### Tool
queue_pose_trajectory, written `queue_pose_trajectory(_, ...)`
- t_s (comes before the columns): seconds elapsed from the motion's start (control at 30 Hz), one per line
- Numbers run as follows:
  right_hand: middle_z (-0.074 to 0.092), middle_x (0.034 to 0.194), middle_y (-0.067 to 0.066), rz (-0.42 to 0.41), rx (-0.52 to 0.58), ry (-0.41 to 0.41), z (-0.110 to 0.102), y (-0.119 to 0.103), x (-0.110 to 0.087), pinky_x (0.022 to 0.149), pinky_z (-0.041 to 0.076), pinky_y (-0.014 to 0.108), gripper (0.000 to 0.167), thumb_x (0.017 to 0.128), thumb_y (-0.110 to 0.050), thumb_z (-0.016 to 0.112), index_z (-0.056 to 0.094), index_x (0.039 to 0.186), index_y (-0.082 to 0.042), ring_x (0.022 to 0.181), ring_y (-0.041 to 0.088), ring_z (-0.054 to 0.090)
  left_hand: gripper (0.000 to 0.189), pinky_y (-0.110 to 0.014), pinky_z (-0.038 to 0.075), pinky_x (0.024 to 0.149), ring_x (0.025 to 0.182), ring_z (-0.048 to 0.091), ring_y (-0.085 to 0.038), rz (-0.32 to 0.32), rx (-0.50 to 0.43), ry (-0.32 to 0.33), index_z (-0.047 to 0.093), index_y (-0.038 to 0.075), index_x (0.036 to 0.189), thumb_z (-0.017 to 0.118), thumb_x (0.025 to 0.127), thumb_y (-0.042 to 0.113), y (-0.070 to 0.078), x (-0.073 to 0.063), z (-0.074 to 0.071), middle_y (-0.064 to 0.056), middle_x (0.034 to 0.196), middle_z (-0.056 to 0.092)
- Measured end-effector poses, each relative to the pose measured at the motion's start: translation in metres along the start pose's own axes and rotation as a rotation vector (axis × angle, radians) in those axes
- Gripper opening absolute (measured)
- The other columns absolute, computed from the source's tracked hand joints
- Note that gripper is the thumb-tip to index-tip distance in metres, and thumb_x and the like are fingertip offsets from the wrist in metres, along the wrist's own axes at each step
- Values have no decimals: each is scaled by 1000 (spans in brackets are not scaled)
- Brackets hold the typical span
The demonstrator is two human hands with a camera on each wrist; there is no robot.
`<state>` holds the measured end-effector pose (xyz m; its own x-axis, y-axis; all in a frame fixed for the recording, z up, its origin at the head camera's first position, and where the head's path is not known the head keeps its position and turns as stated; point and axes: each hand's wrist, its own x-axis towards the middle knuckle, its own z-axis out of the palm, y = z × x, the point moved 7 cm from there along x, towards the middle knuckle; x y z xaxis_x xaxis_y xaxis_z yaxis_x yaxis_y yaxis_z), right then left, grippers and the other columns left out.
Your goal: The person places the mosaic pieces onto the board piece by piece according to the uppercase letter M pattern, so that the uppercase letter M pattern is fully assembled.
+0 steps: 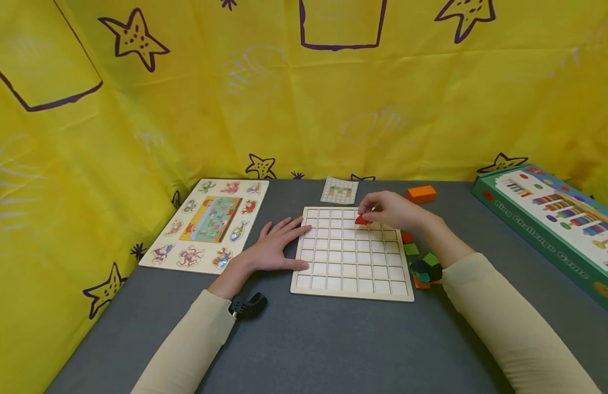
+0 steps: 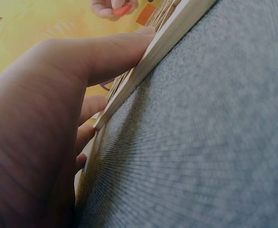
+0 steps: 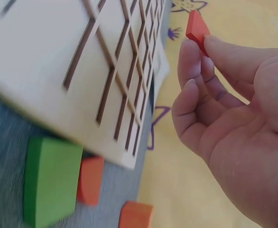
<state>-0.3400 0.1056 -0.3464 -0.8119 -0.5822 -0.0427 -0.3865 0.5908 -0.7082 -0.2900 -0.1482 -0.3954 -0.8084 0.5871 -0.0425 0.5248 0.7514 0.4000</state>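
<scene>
A wooden grid board [image 1: 353,254] with square cells lies on the grey table. Over its far right part, my right hand [image 1: 394,210] pinches a small red block [image 1: 361,220] between thumb and fingertips. In the right wrist view the red block [image 3: 197,29] looks flat and angular, held above the board. My left hand [image 1: 274,249] lies at the board's left edge with fingers spread, its thumb and fingertips touching the rim. The left wrist view shows the left thumb [image 2: 110,54] resting across the board's edge [image 2: 162,47].
Green blocks [image 1: 411,249], a red block [image 1: 407,237] and orange pieces lie along the board's right side, partly behind the right wrist. An orange block [image 1: 421,194] and a pattern card [image 1: 340,190] sit beyond it. A sea-animal puzzle [image 1: 166,232] lies left; a game box [image 1: 545,230] right.
</scene>
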Motion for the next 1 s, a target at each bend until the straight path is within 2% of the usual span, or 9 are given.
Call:
queue_pose_trajectory(0.47, 66, 97, 6, -57, -1, -67, 31, -26, 37, 83, 48, 38, 6, 100, -7, 64, 68, 103, -4, 91, 24, 58, 92, -65, -2, 114, 153, 8, -31, -16, 11, -7, 31, 21, 161, 71, 87, 58, -2, 0, -2, -4, 168, 16)
queue_pose_trajectory(0.7, 66, 93, 5, -98, -67, -82, 48, -43, 52, 79, 47, 35, 6, 99, -5, 63, 68, 101, -4, 85, 21, 58, 90, -65, -3, 114, 153, 8, -32, -13, 7, -13, 30, 21, 162, 69, 89, 56, -2, 1, -1, -4, 168, 15)
queue_pose_trajectory(1.0, 64, 93, 6, -43, -105, -125, 60, -46, 58, 82, 46, 36, 6, 99, -3, 63, 68, 101, -2, 85, 21, 56, 92, -64, -4, 114, 153, 6, -31, -21, 0, -24, 29, 21, 162, 70, 88, 57, -1, 2, 0, -3, 168, 15)
